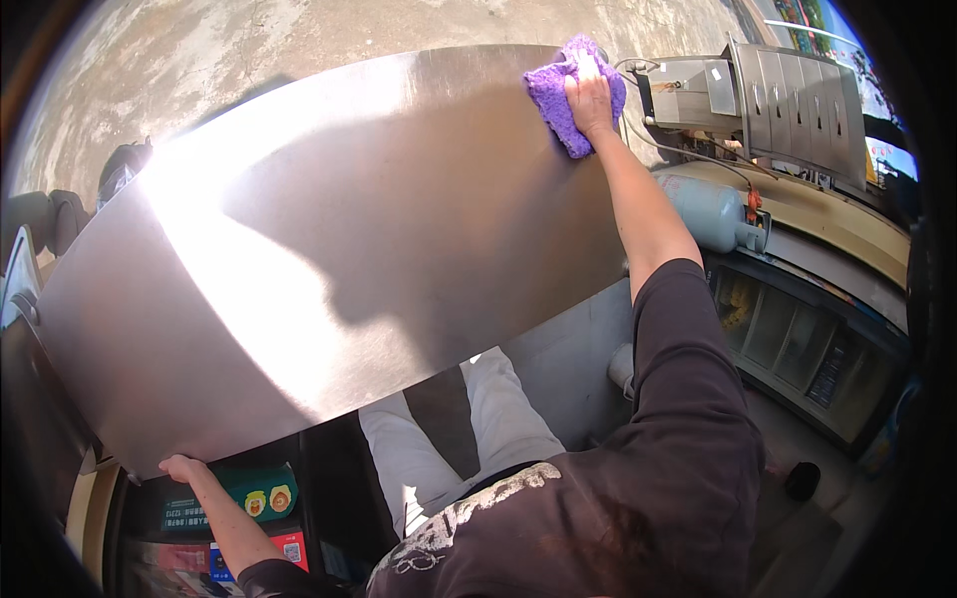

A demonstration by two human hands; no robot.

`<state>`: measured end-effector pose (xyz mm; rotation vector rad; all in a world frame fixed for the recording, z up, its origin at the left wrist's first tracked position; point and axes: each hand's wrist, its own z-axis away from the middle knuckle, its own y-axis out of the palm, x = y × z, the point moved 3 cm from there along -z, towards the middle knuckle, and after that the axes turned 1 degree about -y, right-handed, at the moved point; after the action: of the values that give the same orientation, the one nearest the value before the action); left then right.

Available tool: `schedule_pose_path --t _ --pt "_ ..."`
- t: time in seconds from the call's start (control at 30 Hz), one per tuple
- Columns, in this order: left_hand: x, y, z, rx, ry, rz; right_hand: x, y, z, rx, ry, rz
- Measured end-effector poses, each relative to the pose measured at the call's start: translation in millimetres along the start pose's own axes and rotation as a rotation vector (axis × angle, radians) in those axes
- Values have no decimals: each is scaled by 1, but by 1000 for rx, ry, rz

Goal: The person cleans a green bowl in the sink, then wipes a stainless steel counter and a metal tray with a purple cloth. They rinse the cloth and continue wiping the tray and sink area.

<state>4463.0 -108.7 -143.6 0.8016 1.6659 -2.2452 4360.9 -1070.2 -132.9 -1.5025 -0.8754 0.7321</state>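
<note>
A broad stainless steel tabletop (429,209) stretches in front of me, with bright sun and my shadow across it. At its far right corner, my right hand (590,100) presses a fluffy purple cleaning cloth (553,95) against the surface, the arm reaching out straight. The cloth bunches around the fingers and partly hides them. Down at the near left corner, my left hand (184,467) is closed on the tabletop's edge, its fingertips partly out of sight.
On the right lies a pale blue gas cylinder (703,211) with a hose, below a metal burner unit (698,90) and a slotted steel panel (797,110). A dark glass-fronted cabinet (797,339) stands nearer. Under the left edge sits a green printed box (234,498). Concrete ground (329,35) lies beyond.
</note>
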Motion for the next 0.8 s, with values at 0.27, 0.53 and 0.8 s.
schedule_pose_path --t 0.27,0.53,0.8 --pt "-2 0 -5 -48 79 -222 -18 -19 145 -84 204 -17" --pt "-8 -2 15 -74 -42 -80 236 -65 305 124 123 -65" --pt "-14 -6 29 -11 -84 36 529 -61 253 303 -1100 -677"
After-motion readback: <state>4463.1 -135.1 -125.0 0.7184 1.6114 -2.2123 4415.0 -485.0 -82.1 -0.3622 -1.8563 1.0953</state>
